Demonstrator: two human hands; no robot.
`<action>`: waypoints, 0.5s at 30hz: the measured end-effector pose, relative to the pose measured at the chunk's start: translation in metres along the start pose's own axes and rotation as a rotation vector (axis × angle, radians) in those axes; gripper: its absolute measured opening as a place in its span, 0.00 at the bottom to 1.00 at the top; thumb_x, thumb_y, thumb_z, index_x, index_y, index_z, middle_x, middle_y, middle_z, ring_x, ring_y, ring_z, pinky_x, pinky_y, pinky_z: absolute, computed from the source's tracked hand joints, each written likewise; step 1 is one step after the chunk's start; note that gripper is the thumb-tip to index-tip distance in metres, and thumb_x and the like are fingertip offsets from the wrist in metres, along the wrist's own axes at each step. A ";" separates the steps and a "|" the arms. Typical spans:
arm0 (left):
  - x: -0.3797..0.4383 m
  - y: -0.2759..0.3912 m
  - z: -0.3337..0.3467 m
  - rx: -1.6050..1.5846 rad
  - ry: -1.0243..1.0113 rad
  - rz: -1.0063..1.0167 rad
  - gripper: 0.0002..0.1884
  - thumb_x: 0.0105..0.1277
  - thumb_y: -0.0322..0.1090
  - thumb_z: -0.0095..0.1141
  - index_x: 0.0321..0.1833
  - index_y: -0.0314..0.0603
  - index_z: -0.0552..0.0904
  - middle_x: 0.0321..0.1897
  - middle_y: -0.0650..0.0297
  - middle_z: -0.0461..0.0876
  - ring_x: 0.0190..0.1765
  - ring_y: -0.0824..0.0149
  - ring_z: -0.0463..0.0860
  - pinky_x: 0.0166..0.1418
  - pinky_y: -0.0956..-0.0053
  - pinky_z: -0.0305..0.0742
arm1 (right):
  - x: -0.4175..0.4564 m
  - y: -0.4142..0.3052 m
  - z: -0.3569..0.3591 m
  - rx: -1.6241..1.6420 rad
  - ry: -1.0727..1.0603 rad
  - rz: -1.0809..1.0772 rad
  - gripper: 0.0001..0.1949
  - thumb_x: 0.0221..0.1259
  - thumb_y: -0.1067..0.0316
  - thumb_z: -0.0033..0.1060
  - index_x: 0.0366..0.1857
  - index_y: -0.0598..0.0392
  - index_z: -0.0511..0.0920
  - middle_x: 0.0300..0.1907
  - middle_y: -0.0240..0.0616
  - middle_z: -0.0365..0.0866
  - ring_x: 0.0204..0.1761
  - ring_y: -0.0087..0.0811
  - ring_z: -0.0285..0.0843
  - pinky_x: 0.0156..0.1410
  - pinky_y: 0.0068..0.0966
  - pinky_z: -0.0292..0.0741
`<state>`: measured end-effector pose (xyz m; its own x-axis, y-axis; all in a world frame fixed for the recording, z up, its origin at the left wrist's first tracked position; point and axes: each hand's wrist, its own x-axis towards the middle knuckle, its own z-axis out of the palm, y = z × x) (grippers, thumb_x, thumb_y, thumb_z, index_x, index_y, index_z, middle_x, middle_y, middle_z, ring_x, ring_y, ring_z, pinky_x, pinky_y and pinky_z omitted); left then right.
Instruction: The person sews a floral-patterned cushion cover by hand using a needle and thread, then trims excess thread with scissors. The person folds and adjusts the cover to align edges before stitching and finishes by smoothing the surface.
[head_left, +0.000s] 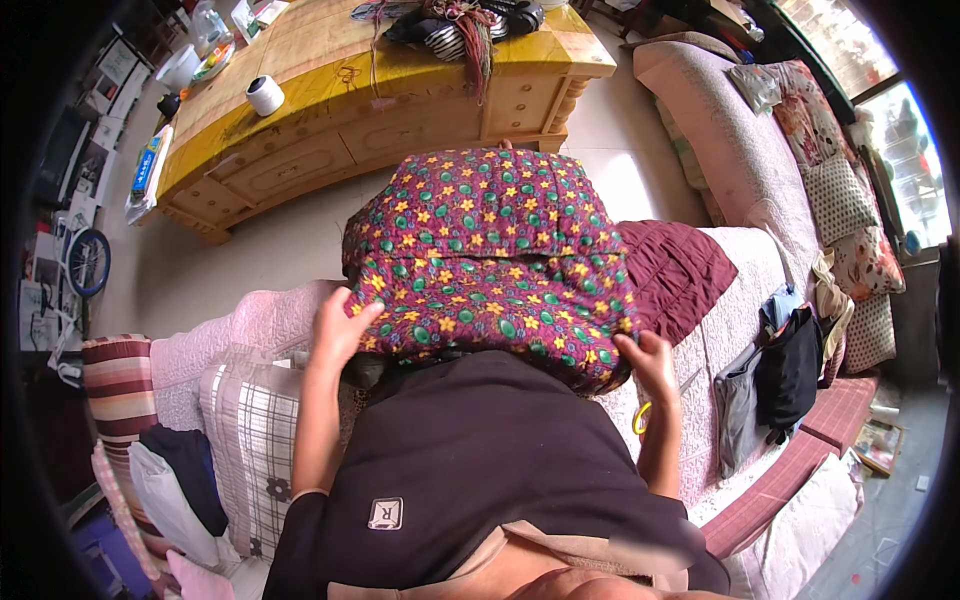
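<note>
A floral padded cloth (487, 300), dark purple with yellow flowers and green ovals, lies over my lap and knees. It has a fold or seam running across its middle. My left hand (341, 326) holds its left edge, thumb on top and fingers hidden under the cloth. At the near right corner, my right hand (651, 364) pinches the edge between thumb and fingers. A maroon quilted cloth (675, 274) rests on the sofa just beyond that hand. By my right forearm shows a yellow loop (641, 418), perhaps a scissors handle, partly covered by the arm.
Ahead stands a wooden coffee table (300, 154) bearing a white thread cone (265, 95) and a bundle of cords (472, 45). Folded clothes (784, 375) lie on the sofa (705, 420) at right. A checked cushion (251, 435) is at my left.
</note>
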<state>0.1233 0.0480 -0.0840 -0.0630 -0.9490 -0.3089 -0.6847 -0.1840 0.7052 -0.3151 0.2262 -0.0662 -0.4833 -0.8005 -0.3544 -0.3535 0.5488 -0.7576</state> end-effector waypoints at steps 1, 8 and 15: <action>0.000 -0.003 0.009 0.234 0.031 0.013 0.26 0.56 0.52 0.71 0.43 0.35 0.79 0.35 0.52 0.86 0.45 0.50 0.86 0.49 0.60 0.78 | 0.006 0.025 0.021 -0.008 0.050 -0.014 0.15 0.60 0.58 0.72 0.27 0.61 0.81 0.23 0.25 0.78 0.26 0.17 0.69 0.31 0.21 0.67; 0.000 0.041 -0.001 0.503 0.222 0.205 0.39 0.54 0.51 0.72 0.66 0.37 0.73 0.62 0.53 0.75 0.65 0.51 0.71 0.69 0.59 0.68 | 0.030 0.064 0.007 -0.008 -0.010 -0.039 0.17 0.58 0.55 0.73 0.30 0.62 0.81 0.22 0.33 0.81 0.25 0.24 0.74 0.31 0.29 0.70; 0.055 0.114 0.042 0.196 0.167 0.882 0.21 0.59 0.40 0.69 0.55 0.43 0.82 0.58 0.58 0.79 0.64 0.55 0.72 0.68 0.62 0.69 | 0.061 -0.075 -0.023 -0.392 0.330 -0.281 0.12 0.59 0.57 0.71 0.37 0.53 0.84 0.25 0.46 0.84 0.28 0.38 0.85 0.36 0.35 0.77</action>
<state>0.0110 -0.0141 -0.0470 -0.5255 -0.7525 0.3969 -0.5503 0.6564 0.5160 -0.3364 0.1418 -0.0188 -0.5302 -0.8452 0.0678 -0.7438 0.4252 -0.5157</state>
